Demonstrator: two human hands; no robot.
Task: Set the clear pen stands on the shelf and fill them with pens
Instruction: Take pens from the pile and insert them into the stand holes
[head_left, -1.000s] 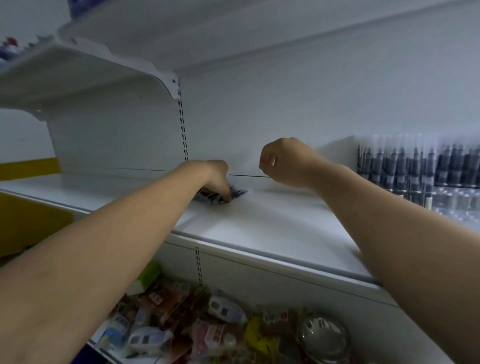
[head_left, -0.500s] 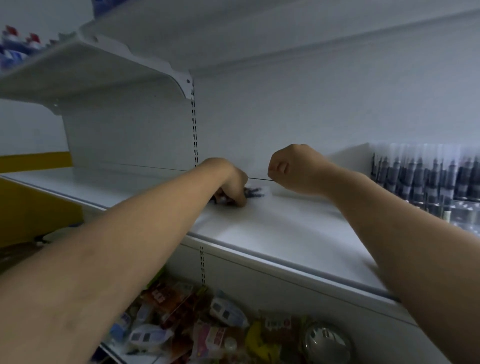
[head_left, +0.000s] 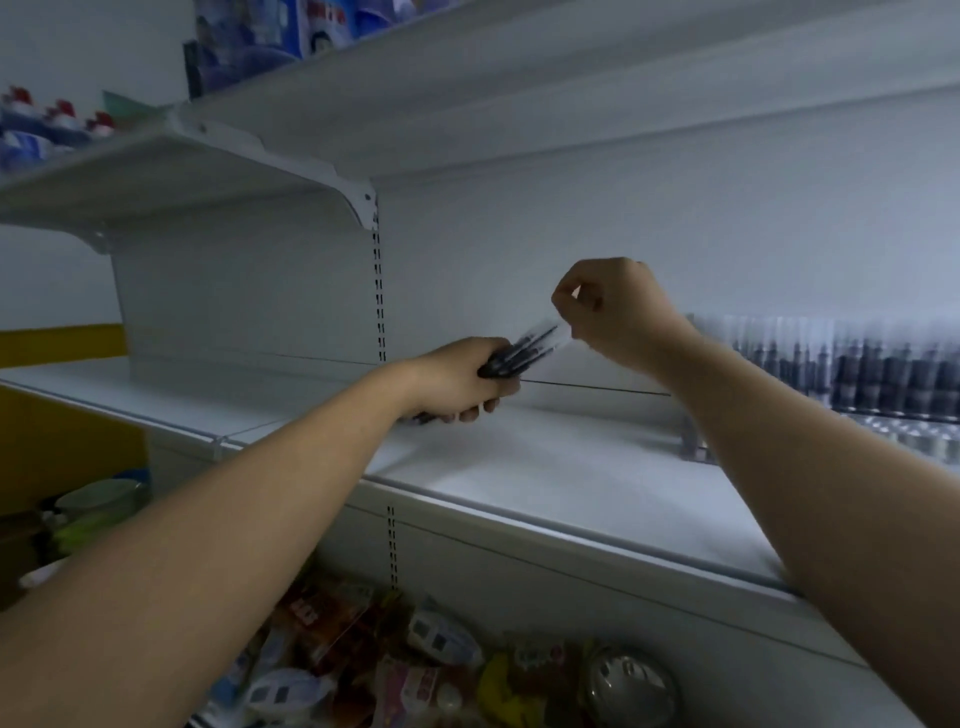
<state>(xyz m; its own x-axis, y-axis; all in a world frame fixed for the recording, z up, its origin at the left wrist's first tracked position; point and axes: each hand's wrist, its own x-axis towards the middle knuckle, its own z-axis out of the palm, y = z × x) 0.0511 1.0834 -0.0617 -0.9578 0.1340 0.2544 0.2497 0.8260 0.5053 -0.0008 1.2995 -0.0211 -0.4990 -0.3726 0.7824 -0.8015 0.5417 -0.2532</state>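
My left hand (head_left: 460, 376) grips a bundle of black pens with clear caps (head_left: 522, 347), lifted just above the white shelf (head_left: 545, 467) and angled up to the right. My right hand (head_left: 615, 309) hovers right of the pens, its thumb and fingers pinching the clear cap end of one pen. At the right end of the shelf, clear pen stands (head_left: 852, 374) hold rows of upright black pens; motion blur smears them.
A higher shelf (head_left: 156, 171) on a bracket juts out at upper left with small bottles on it. Packaged goods and a round metal lid (head_left: 631, 686) lie on the shelf below. A slotted upright (head_left: 379, 291) divides the back panel.
My left hand has lifted the pens off the shelf surface. My right hand, a closed fist before, rose and now pinches the pens' cap end. The view tilted up and left.
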